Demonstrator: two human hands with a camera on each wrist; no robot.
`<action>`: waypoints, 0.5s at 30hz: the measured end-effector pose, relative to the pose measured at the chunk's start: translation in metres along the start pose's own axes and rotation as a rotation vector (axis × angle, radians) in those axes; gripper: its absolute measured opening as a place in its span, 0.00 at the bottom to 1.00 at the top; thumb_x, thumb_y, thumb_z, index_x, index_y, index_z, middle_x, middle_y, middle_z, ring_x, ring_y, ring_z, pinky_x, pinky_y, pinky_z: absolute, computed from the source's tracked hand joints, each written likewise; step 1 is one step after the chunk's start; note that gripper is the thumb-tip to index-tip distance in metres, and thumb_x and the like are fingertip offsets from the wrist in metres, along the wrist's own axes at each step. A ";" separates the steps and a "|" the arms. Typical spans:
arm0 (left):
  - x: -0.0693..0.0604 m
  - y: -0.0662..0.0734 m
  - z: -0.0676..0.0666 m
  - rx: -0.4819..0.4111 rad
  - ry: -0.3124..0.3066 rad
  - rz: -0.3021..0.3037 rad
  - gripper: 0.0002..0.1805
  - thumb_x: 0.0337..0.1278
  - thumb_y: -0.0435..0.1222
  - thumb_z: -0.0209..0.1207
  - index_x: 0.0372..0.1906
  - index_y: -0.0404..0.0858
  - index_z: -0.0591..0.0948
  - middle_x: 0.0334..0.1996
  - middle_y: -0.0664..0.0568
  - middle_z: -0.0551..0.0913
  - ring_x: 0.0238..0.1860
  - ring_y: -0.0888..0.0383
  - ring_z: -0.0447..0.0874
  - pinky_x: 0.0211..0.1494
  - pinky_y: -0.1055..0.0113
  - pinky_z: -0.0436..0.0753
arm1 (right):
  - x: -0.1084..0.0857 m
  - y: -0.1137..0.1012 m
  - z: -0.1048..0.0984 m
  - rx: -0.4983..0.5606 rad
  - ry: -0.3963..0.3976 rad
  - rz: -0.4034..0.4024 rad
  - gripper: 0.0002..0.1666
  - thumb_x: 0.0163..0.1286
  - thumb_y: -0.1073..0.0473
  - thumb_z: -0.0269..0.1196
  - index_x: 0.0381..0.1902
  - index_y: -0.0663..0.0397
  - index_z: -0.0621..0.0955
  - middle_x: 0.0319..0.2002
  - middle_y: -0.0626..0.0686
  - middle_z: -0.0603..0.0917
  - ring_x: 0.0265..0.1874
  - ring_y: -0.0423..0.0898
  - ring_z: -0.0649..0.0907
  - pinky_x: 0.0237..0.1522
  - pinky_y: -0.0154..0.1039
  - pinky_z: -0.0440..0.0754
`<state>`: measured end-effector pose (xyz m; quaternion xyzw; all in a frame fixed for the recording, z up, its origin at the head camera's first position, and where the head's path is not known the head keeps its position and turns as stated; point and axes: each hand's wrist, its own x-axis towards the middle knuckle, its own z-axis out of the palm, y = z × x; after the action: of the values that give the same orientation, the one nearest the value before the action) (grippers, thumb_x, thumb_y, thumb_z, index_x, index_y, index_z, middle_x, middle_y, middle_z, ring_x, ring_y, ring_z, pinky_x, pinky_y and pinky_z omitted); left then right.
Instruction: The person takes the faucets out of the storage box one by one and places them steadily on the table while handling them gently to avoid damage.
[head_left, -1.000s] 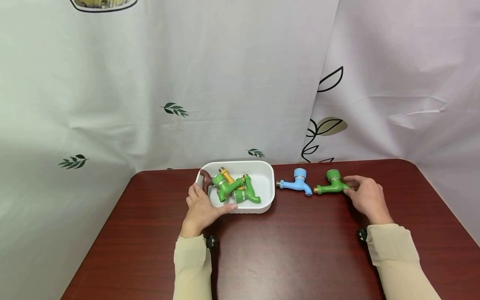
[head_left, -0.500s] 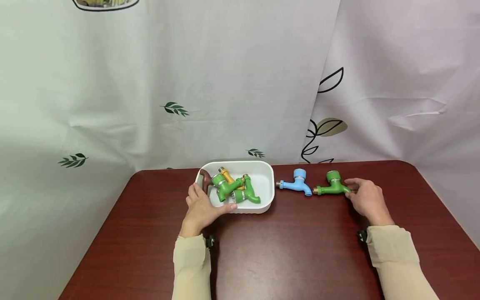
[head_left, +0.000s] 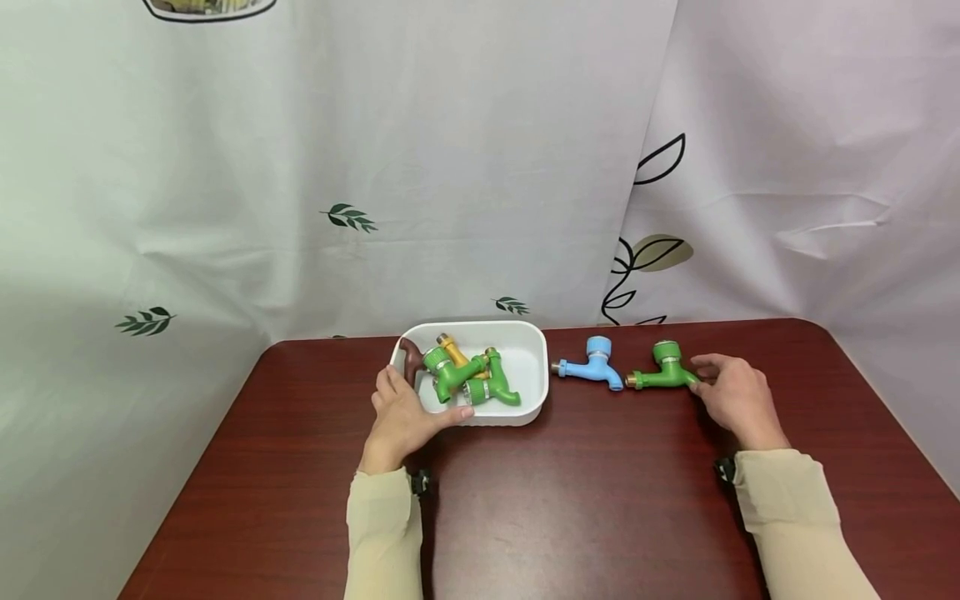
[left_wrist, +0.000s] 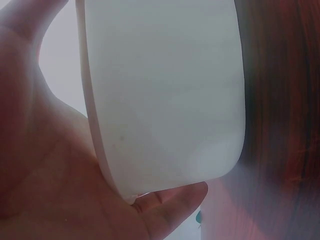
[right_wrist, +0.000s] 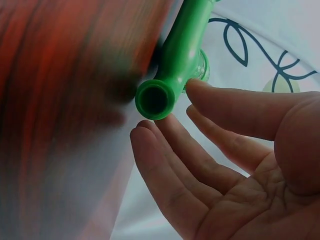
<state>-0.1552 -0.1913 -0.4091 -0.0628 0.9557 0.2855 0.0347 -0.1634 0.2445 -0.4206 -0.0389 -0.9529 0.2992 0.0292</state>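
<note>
White cloth [head_left: 480,167], printed with leaf sprigs, is hanging behind a dark red-brown counter [head_left: 570,517], and I am watching a person with cream sleeves [head_left: 384,525] working over it; the left grip [head_left: 402,421] is clasping the near left corner of a white tray [head_left: 504,420], its thumb lying along the front rim, its fingers spreading at the left side; inside the tray, a brown tap [head_left: 411,360] is resting by the left wall, a yellow tap [head_left: 453,350] is lying partly beneath one green tap [head_left: 453,379], and a second green tap [head_left: 498,389] is sitting just right of those; outside, a blue tap [head_left: 596,369] is lying just beside the tray, its brass end pointing toward it; farther right, a third green tap [head_left: 670,372] is lying on the counter, its brass end facing the blue one; the right grip [head_left: 738,404] is pinching that tap by its spout, thumb and fingers standing on opposite sides; from the right wrist, the spout's round mouth [right_wrist: 154,99] is showing between them.
</note>
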 end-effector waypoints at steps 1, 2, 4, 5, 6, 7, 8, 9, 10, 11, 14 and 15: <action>0.000 0.000 0.000 0.000 0.000 0.000 0.80 0.33 0.64 0.76 0.75 0.21 0.38 0.72 0.29 0.43 0.65 0.29 0.52 0.63 0.41 0.72 | 0.000 0.000 0.000 -0.001 0.002 -0.002 0.23 0.65 0.67 0.66 0.56 0.71 0.79 0.47 0.70 0.83 0.45 0.68 0.81 0.45 0.62 0.76; 0.000 0.000 0.000 0.000 -0.001 -0.001 0.80 0.33 0.64 0.76 0.75 0.21 0.38 0.72 0.29 0.43 0.64 0.30 0.52 0.63 0.41 0.72 | 0.000 0.000 0.000 -0.002 0.008 -0.006 0.23 0.65 0.67 0.66 0.56 0.71 0.79 0.48 0.70 0.83 0.45 0.68 0.81 0.45 0.61 0.76; 0.000 0.000 0.000 0.001 -0.001 -0.001 0.80 0.33 0.64 0.76 0.75 0.21 0.38 0.72 0.30 0.44 0.64 0.30 0.53 0.63 0.41 0.72 | -0.001 -0.002 -0.001 0.000 0.024 -0.013 0.23 0.65 0.66 0.66 0.57 0.70 0.79 0.48 0.71 0.83 0.46 0.68 0.81 0.45 0.62 0.76; 0.000 0.000 0.000 0.002 -0.002 -0.001 0.80 0.33 0.64 0.76 0.75 0.21 0.38 0.72 0.30 0.44 0.64 0.30 0.53 0.63 0.41 0.72 | -0.001 -0.002 -0.001 0.002 0.032 -0.016 0.23 0.65 0.66 0.65 0.57 0.70 0.79 0.48 0.71 0.83 0.46 0.68 0.81 0.45 0.62 0.75; 0.000 0.001 0.000 0.002 -0.001 -0.001 0.80 0.33 0.64 0.76 0.75 0.21 0.38 0.72 0.30 0.44 0.64 0.30 0.53 0.63 0.41 0.72 | -0.001 -0.003 -0.001 0.005 0.037 -0.017 0.23 0.66 0.66 0.65 0.57 0.70 0.79 0.49 0.71 0.83 0.46 0.68 0.81 0.45 0.62 0.75; 0.000 0.001 0.000 0.002 -0.001 -0.002 0.80 0.33 0.64 0.76 0.75 0.21 0.38 0.72 0.30 0.44 0.64 0.30 0.53 0.63 0.41 0.72 | -0.002 -0.004 -0.002 0.007 0.043 -0.019 0.23 0.66 0.66 0.65 0.58 0.70 0.79 0.49 0.71 0.83 0.46 0.68 0.81 0.46 0.62 0.75; 0.000 0.001 0.000 0.003 0.000 -0.002 0.80 0.33 0.64 0.76 0.75 0.21 0.38 0.72 0.30 0.44 0.64 0.30 0.53 0.63 0.41 0.72 | -0.002 -0.005 -0.002 0.009 0.048 -0.021 0.23 0.66 0.65 0.65 0.58 0.70 0.79 0.50 0.71 0.83 0.46 0.68 0.81 0.46 0.62 0.75; 0.000 0.001 0.000 0.003 0.000 -0.002 0.80 0.33 0.64 0.76 0.75 0.21 0.38 0.72 0.30 0.44 0.64 0.30 0.53 0.63 0.41 0.72 | -0.002 -0.006 -0.003 0.011 0.052 -0.022 0.23 0.66 0.65 0.65 0.58 0.69 0.79 0.50 0.71 0.83 0.47 0.69 0.80 0.46 0.63 0.74; -0.001 0.001 0.000 0.003 0.001 -0.001 0.80 0.33 0.64 0.76 0.75 0.21 0.38 0.72 0.30 0.44 0.64 0.30 0.53 0.63 0.42 0.72 | -0.003 -0.007 -0.003 0.013 0.056 -0.023 0.23 0.66 0.65 0.65 0.58 0.69 0.79 0.50 0.71 0.83 0.47 0.69 0.80 0.46 0.63 0.74; -0.001 0.001 0.000 0.005 0.004 0.001 0.80 0.33 0.64 0.76 0.75 0.21 0.39 0.71 0.29 0.44 0.63 0.30 0.53 0.63 0.41 0.72 | -0.003 -0.008 -0.004 0.016 0.057 -0.024 0.23 0.66 0.65 0.65 0.58 0.69 0.79 0.50 0.71 0.82 0.47 0.69 0.80 0.46 0.63 0.74; -0.001 0.000 0.000 0.007 0.009 0.003 0.80 0.33 0.64 0.76 0.75 0.21 0.39 0.71 0.29 0.45 0.63 0.29 0.54 0.63 0.41 0.72 | -0.004 -0.010 -0.004 0.022 0.074 -0.033 0.24 0.66 0.64 0.65 0.58 0.69 0.79 0.50 0.72 0.82 0.47 0.69 0.80 0.46 0.63 0.74; -0.001 0.000 0.000 0.004 0.007 0.001 0.80 0.33 0.64 0.76 0.75 0.21 0.39 0.72 0.29 0.44 0.64 0.30 0.53 0.63 0.41 0.72 | -0.005 -0.011 -0.004 0.024 0.079 -0.036 0.24 0.66 0.64 0.64 0.59 0.68 0.79 0.50 0.72 0.82 0.47 0.69 0.80 0.46 0.63 0.74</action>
<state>-0.1539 -0.1915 -0.4090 -0.0633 0.9564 0.2833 0.0312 -0.1587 0.2368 -0.4113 -0.0333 -0.9480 0.3081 0.0727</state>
